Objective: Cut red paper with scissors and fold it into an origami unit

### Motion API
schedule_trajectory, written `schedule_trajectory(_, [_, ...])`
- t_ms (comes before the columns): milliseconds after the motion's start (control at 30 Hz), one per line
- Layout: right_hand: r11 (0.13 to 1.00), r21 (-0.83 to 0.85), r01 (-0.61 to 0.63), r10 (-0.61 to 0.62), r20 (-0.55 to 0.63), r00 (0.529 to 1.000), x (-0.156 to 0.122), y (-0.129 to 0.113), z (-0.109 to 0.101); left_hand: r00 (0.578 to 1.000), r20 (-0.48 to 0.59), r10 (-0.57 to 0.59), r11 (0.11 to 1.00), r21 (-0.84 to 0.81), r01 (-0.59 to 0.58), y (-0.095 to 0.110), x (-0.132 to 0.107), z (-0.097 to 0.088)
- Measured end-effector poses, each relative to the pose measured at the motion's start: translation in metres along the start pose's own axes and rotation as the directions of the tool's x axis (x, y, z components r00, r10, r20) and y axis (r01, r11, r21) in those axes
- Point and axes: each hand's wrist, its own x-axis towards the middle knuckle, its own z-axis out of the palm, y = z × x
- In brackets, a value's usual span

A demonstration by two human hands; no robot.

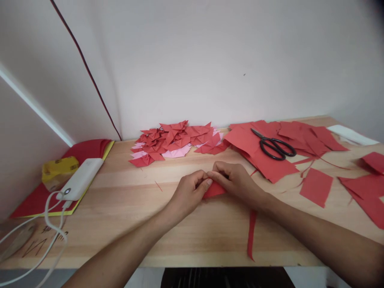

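Between my two hands, just above the middle of the table, is a piece of red paper (215, 190). My left hand (193, 187) pinches its left side with thumb and forefinger. On the other side my right hand (232, 180) grips its upper edge, fingers closed. Most of the paper is covered by the fingers, so its folds are hard to see. Behind the hands lies a pile of folded red and pink paper shapes (174, 138). A thin red paper strip (252, 236) lies below my right wrist.
Black-handled scissors (274, 148) rest on red paper sheets (270, 168) at the back right. A loose red rectangle (316, 187) and more red pieces (366, 192) lie rightward. On the left, a white power bank (81, 178) with cables and yellow tape (60, 172) sit on coloured paper.
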Motion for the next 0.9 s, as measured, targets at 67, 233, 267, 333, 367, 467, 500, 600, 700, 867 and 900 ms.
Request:
schedule_trajectory(67, [1.000, 0.010, -0.003, 0.003, 0.015, 1.000, -0.0015, -0.0005, 0.0023, 0.999, -0.038, 0.021, 1.000, 0.018, -0.020, -0.0006, 0.0005, 0.0014])
schedule_trajectory(233, [1.000, 0.011, -0.018, 0.018, 0.017, 1.000, -0.0006, 0.0003, 0.0012, 0.996, -0.092, 0.005, 1.000, 0.028, -0.002, 0.0012, -0.0022, 0.0005])
schedule_trajectory(267, [1.000, 0.014, -0.016, 0.016, 0.020, 1.000, -0.0002, 0.0004, 0.0005, 0.995, -0.103, -0.003, 1.000, 0.016, 0.004, 0.0011, -0.0027, -0.0001])
schedule_trajectory(333, [1.000, 0.016, -0.010, 0.009, 0.027, 1.000, 0.0002, 0.0005, -0.0003, 0.994, -0.105, -0.029, 0.999, -0.027, 0.026, 0.0000, -0.0030, -0.0014])
schedule_trajectory(367, [1.000, 0.012, -0.007, 0.007, 0.032, 0.999, 0.0003, 0.0004, -0.0004, 0.995, -0.091, -0.046, 0.998, -0.054, 0.041, -0.0007, -0.0028, -0.0022])
schedule_trajectory(467, [1.000, 0.005, -0.011, 0.010, 0.049, 0.999, 0.0001, -0.0004, 0.0006, 0.997, -0.039, -0.061, 0.994, -0.093, 0.057, -0.0016, -0.0012, -0.0043])
schedule_trajectory(500, [1.000, 0.008, -0.013, 0.013, 0.056, 0.998, -0.0001, -0.0009, 0.0012, 0.998, -0.037, -0.046, 0.995, -0.086, 0.043, -0.0013, -0.0006, -0.0047])
schedule_trajectory(600, [1.000, 0.017, -0.022, 0.021, 0.076, 0.997, -0.0002, -0.0020, 0.0030, 0.996, -0.084, 0.004, 1.000, -0.030, -0.007, 0.0005, 0.0001, -0.0038])
schedule_trajectory(700, [1.000, -0.003, -0.025, 0.025, 0.086, 0.996, -0.0002, -0.0022, 0.0036, 0.990, -0.136, 0.029, 0.999, 0.016, -0.028, 0.0013, -0.0009, -0.0010])
schedule_trajectory(867, [0.997, 0.035, -0.064, 0.060, 0.112, 0.992, -0.0007, -0.0038, 0.0021, 0.982, -0.186, 0.034, 0.999, 0.018, -0.032, -0.0003, -0.0024, 0.0005])
schedule_trajectory(900, [0.996, 0.048, -0.073, 0.067, 0.120, 0.991, -0.0008, -0.0044, 0.0017, 0.981, -0.194, 0.033, 0.999, 0.018, -0.030, -0.0008, -0.0025, 0.0003])
